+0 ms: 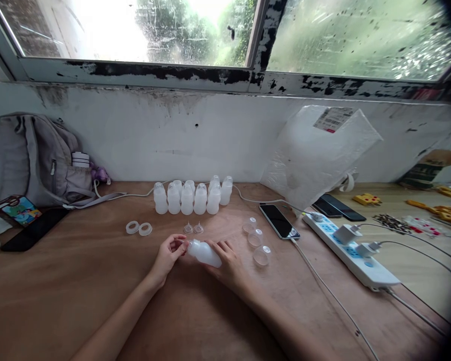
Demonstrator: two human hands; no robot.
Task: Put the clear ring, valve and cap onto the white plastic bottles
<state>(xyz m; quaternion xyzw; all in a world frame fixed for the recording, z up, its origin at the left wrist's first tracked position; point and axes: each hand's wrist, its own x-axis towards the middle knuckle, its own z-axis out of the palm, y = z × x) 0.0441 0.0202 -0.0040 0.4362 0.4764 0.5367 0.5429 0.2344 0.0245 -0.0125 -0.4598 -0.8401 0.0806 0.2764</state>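
Note:
A translucent white bottle (pixel 206 254) lies tilted on its side in my right hand (pixel 227 263), its neck pointing left. The fingers of my left hand (pixel 172 253) are pinched at the bottle's mouth, on a small clear piece that is hard to make out. Just beyond my hands stand two clear nipples (pixel 198 228). Two white rings (pixel 145 229) lie to the left of them. On the right, three clear caps (pixel 262 255) rest on the table. Several similar white bottles (pixel 187 200) stand in a group near the wall.
Right of the caps lies a phone (pixel 279 220) with a cable, beside a power strip (pixel 353 250) with plugs. A plastic bag (pixel 319 150) leans on the wall. A grey backpack (pixel 37 155) and dark phone (pixel 35 230) are at the left.

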